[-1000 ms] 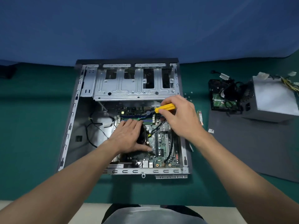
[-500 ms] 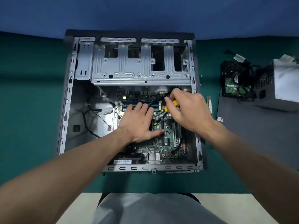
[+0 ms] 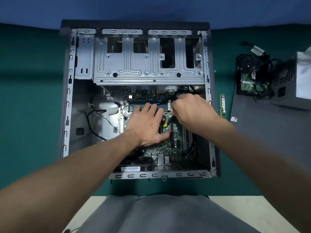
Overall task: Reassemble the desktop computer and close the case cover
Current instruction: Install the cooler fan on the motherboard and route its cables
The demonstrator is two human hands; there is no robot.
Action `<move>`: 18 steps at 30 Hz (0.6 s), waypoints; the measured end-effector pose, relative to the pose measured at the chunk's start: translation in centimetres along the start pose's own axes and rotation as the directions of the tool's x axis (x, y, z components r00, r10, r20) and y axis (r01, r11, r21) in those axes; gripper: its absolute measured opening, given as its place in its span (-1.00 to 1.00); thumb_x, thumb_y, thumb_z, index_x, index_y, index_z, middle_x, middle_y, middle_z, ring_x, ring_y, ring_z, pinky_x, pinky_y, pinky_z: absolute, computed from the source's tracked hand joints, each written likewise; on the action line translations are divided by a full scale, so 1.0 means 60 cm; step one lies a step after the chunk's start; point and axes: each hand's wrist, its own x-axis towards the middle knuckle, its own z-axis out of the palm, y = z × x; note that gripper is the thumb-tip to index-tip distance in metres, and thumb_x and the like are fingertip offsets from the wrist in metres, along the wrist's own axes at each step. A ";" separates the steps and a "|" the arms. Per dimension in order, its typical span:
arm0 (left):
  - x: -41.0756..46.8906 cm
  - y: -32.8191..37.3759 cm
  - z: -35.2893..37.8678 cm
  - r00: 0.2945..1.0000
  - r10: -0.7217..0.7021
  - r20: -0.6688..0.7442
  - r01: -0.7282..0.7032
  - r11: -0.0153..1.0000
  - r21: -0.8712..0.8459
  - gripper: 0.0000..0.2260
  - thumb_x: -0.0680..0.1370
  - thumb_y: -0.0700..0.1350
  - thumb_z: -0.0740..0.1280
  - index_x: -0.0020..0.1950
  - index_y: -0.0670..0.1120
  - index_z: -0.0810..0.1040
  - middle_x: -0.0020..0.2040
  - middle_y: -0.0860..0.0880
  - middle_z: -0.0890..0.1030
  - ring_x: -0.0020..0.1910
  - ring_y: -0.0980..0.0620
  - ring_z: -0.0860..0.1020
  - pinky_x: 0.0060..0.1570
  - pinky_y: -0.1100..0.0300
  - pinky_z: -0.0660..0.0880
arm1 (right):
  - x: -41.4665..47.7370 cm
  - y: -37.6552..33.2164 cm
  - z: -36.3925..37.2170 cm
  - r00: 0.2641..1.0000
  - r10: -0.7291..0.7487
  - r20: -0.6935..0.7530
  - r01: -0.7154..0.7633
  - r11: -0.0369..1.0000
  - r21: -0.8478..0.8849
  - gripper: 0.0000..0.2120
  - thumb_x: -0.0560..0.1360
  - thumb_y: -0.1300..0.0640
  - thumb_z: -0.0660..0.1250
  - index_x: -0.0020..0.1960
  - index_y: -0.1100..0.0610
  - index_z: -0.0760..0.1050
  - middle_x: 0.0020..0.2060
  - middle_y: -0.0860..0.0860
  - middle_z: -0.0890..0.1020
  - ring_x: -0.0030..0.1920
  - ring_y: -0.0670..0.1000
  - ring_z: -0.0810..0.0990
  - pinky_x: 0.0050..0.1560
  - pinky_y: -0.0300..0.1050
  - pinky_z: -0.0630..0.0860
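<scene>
The right hand (image 3: 191,111) was curled in a closed grip over the right part of the motherboard (image 3: 176,142), its fingers bent down and inward; what it grasped was hidden beneath the hand, and could not be told; a black cable (image 3: 171,121) with a yellow tag (image 3: 164,125) emerged just below its fingertips; the left hand (image 3: 145,125) lay flat and released, palm down, fingers spread over the middle of the board, fingertips reaching the blue memory slots (image 3: 148,105) and thumb pointing right toward the cable; the motherboard sat in the lower half of the open computer case (image 3: 67,115), which lay on its side on the green counter (image 3: 30,115) with its cover off; a silver drive cage (image 3: 148,64) filled the upper half of the case; thin black wires (image 3: 94,121) crossed the bare metal floor left of the board; a barcode label (image 3: 130,169) showed at the near edge; outside the case, just right of its wall, a green memory stick (image 3: 222,105) lay on the counter; farther right, on a grey mat (image 3: 269,132), rested a hard drive (image 3: 249,81) tangled in black cables, beside a grey power supply (image 3: 301,81) cut by the frame edge; a blue backdrop (image 3: 151,9) rose behind the counter.
</scene>
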 end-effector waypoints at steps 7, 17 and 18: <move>0.000 0.000 0.002 1.000 0.003 -0.019 -0.003 1.000 -0.012 -0.36 0.45 0.45 -0.06 0.03 -0.10 0.37 0.00 -0.13 0.50 -0.04 -0.10 0.43 -0.08 -0.03 0.40 | 0.003 0.009 -0.028 0.967 -0.037 0.252 0.051 0.998 -0.049 -0.62 0.50 0.30 0.29 -0.39 0.10 0.19 -0.37 0.04 0.35 -0.33 0.13 0.44 -0.32 -0.05 0.40; -0.003 -0.007 -0.001 0.998 0.041 -0.042 -0.042 0.999 -0.009 -0.11 0.38 0.58 -0.17 0.07 -0.19 0.42 -0.01 -0.13 0.46 -0.13 -0.04 0.30 -0.09 -0.01 0.38 | -0.029 -0.002 -0.021 0.995 0.023 0.102 -0.037 0.989 0.144 -0.93 0.52 0.17 0.33 -0.07 0.18 0.52 -0.10 0.08 0.54 -0.06 0.11 0.54 -0.06 -0.02 0.49; -0.004 -0.010 -0.002 0.998 0.062 -0.031 -0.062 0.998 0.010 -0.07 0.36 0.60 -0.18 0.10 -0.22 0.42 0.01 -0.13 0.44 -0.13 -0.05 0.30 -0.07 -0.01 0.38 | -0.029 0.005 -0.025 0.999 0.034 0.036 -0.040 0.984 0.175 -0.92 0.53 0.16 0.32 -0.05 0.17 0.54 -0.11 0.05 0.53 -0.07 0.07 0.52 -0.07 -0.07 0.45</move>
